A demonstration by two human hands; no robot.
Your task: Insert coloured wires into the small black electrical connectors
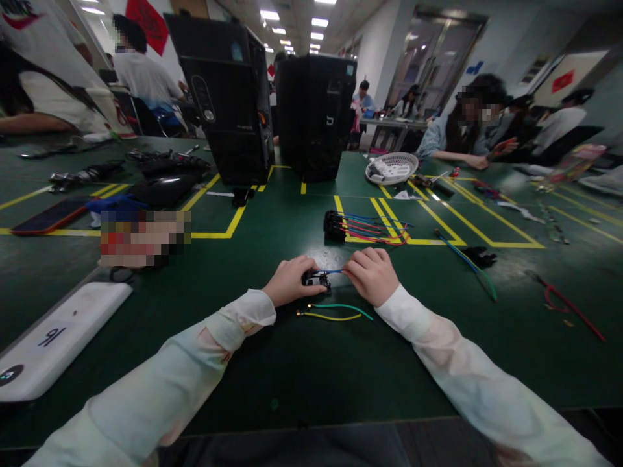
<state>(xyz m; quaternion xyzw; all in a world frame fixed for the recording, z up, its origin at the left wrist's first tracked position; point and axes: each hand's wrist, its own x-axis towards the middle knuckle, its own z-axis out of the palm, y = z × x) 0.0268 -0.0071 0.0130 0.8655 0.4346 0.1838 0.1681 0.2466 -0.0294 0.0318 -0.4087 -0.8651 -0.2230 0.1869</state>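
Observation:
My left hand (291, 280) is closed round a small black switch part (316, 279) held just above the green table (302, 376). My right hand (372, 275) pinches a blue wire (329, 271) that runs into that part. Just in front of my hands, two loose wires lie on the table, one green (343, 307) and one yellow (331, 318). Beyond my hands sits a bundle of black switches with red and blue wires (360, 228).
Two black computer cases (272, 97) stand at the back centre, a white basket (392, 167) to their right. A white device (58, 337) and a phone (48, 217) lie at left. Loose wires (467, 259) lie at right. Other people sit around the table.

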